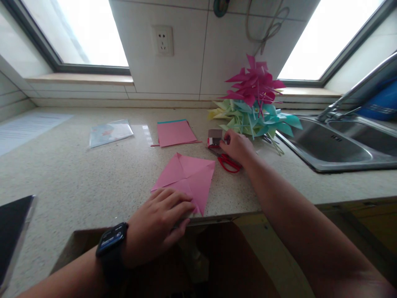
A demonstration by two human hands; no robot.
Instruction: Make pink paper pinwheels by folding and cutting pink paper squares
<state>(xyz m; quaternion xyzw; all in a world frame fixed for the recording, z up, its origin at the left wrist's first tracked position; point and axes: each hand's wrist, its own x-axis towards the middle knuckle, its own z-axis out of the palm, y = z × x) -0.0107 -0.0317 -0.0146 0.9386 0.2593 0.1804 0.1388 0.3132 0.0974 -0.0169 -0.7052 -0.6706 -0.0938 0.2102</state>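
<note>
A pink square of paper (186, 176) with diagonal lines from its corners lies near the counter's front edge. My left hand (166, 213), a watch on its wrist, rests over the paper's near corner with fingers stretched and thumb apart. Further right, my right hand (237, 145) is at a small red box (213, 142) whose flap stands up. Its thumb and fingertips come together at the box's right side; what they hold, if anything, is too small to make out. Just below that hand are red-handled scissors (228, 163), partly covered by it.
A stack of pink paper (176, 132) lies behind the square, with a pink stick along its front. Several paper pinwheels (254, 99) are piled by the wall, left of the metal sink (331, 145). A clear packet (111, 133) and a dark flat object (14, 236) are leftward.
</note>
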